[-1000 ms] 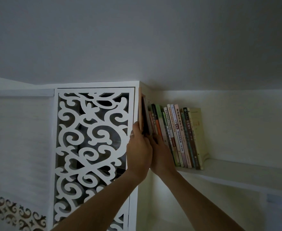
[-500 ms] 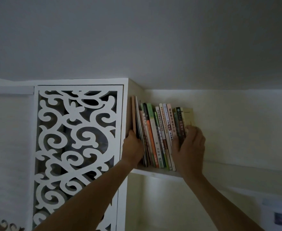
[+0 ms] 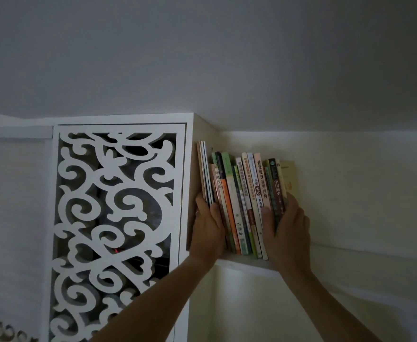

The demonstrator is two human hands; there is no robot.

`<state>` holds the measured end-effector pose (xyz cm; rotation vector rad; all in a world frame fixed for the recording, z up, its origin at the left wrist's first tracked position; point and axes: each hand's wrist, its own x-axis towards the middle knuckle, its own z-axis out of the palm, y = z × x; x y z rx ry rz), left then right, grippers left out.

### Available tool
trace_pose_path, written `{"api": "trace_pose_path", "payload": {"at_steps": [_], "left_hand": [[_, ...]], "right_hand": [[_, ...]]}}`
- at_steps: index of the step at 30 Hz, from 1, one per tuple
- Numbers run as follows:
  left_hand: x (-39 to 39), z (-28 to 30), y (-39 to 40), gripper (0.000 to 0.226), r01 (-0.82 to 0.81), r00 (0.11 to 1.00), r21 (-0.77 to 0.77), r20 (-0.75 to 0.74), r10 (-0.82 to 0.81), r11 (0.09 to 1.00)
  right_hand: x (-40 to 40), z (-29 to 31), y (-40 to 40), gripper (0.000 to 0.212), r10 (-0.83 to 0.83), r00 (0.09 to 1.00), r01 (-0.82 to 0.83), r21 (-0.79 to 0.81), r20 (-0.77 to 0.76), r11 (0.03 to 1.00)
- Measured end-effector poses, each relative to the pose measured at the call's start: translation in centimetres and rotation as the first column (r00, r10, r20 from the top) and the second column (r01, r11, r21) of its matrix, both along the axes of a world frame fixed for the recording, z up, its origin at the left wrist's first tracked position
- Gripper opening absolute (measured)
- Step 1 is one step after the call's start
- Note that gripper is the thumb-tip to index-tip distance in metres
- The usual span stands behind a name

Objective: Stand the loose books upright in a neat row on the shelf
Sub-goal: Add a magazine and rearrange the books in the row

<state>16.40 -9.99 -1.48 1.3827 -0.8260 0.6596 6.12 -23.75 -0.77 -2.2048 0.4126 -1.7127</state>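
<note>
books [image 3: 245,206] are standing in a row at the middle right of the frame, spines toward me, on the white shelf [image 3: 350,255], and i am bracketing them from both ends. my left hand [image 3: 208,229] is lying against the tall thin books [image 3: 205,172] at the left end, fingers fairly straight along their edges and pressing rather than pinching, so they are staying tight to the cabinet side [image 3: 203,129]. my right hand [image 3: 287,230] is wrapping the right end of the row, thumb over the dark spines and fingers going around the pale yellow book [image 3: 288,178]; i am judging it as a clasp on those last few books, squeezing the row leftward so nothing is leaning.

the row is tilting slightly, tops to the left, so the push from the right is what is keeping it upright. the shelf's front edge is running just under the spines, and some of the spines are sitting close to that lip. to the right of my right hand the shelf is showing bare board, open room for sliding. to the left, the carved fretwork panel [image 3: 113,218] and cabinet side are closing off any movement.
</note>
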Motion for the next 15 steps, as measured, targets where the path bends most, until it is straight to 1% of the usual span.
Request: {"api": "trace_pose_path", "payload": {"at_steps": [2,4,5,7,8,9,10,11,12,13,15], "left_hand": [[0.61,0.01,0.09,0.029,-0.054,0.999,0.039,0.008,0.054,0.998],[0.82,0.02,0.14,0.029,-0.116,0.993,0.059,0.012,0.115,0.992],[0.84,0.02,0.14,0.033,-0.139,0.99,0.061,0.015,0.138,0.988],[0.28,0.01,0.16,0.052,-0.184,0.983,0.077,0.025,0.183,0.98],[0.23,-0.11,0.12,0.06,-0.224,0.973,0.08,0.069,0.219,0.971],[0.18,-0.12,0.12,0.063,-0.313,0.942,0.077,0.155,0.298,0.947],[0.24,-0.23,0.1,0.063,-0.457,0.861,0.066,0.284,0.422,0.887],[0.59,-0.48,-0.05,0.061,-0.606,0.727,0.022,0.421,0.542,0.795],[0.86,-0.59,-0.11,0.054,-0.693,0.625,-0.019,0.484,0.613,0.721],[0.84,-0.6,-0.09,0.046,-0.724,0.593,-0.028,0.483,0.644,0.689],[0.65,-0.71,-0.13,0.032,-0.728,0.616,-0.01,0.428,0.661,0.685]], "right_hand": [[0.0,-0.01,0.14,0.076,0.01,1.0,-0.01,0.007,-0.003,1.0],[-0.01,-0.02,0.25,0.088,0.001,1.0,-0.001,-0.008,-0.016,1.0],[-0.07,-0.02,0.32,0.097,-0.01,0.999,0.009,-0.015,-0.032,1.0],[-0.15,-0.13,0.47,0.116,-0.025,0.997,0.023,-0.016,-0.068,1.0],[-0.14,-0.22,0.51,0.123,-0.024,0.997,0.023,-0.015,-0.08,1.0],[-0.17,-0.25,0.55,0.127,-0.022,0.996,0.02,-0.017,-0.085,1.0],[-0.15,-0.28,0.56,0.13,-0.021,0.996,0.019,-0.021,-0.087,1.0],[-0.15,-0.31,0.58,0.131,-0.025,0.996,0.022,-0.029,-0.089,0.999],[-0.14,-0.36,0.62,0.13,-0.031,0.995,0.027,-0.04,-0.091,0.999],[-0.09,-0.44,0.67,0.128,-0.035,0.995,0.031,-0.049,-0.095,0.998],[0.01,-0.53,0.77,0.127,-0.036,0.995,0.031,-0.055,-0.094,0.998]]}}
